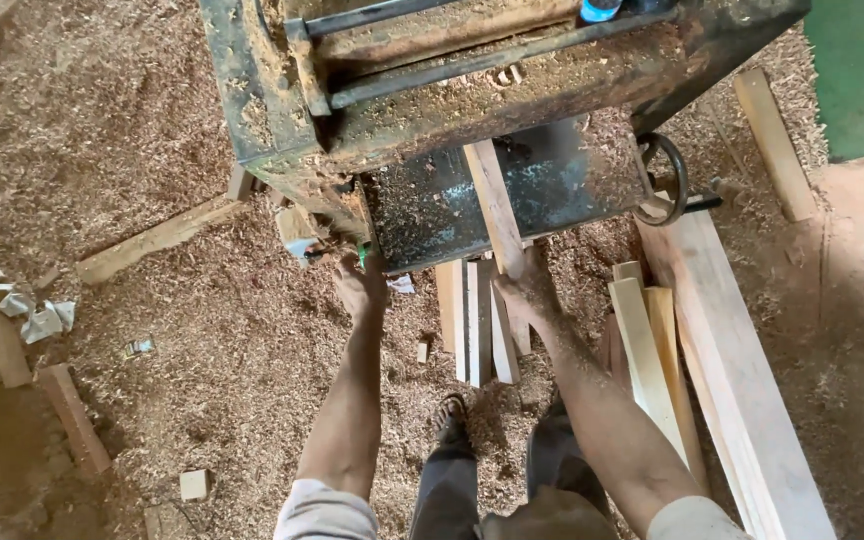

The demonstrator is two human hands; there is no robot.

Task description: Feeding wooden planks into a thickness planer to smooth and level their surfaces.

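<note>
**Wooden strip at the planer mouth**

The wooden strip (495, 205) lies on the planer's steel bed (422, 215), its near end clamped in the right hand (527, 292). The left hand (360, 285) rests at the bed's edge; whether it grips cannot be told. Likely risks: fingers near the feed opening, or the strip skewing sideways.

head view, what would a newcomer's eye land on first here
The big sawdust-caked woodworking machine at the top, with a pale wooden strip lying on its dark metal table. The right hand grips that strip's near end; the left hand rests at the table's edge. Sawdust blankets the floor.
</note>
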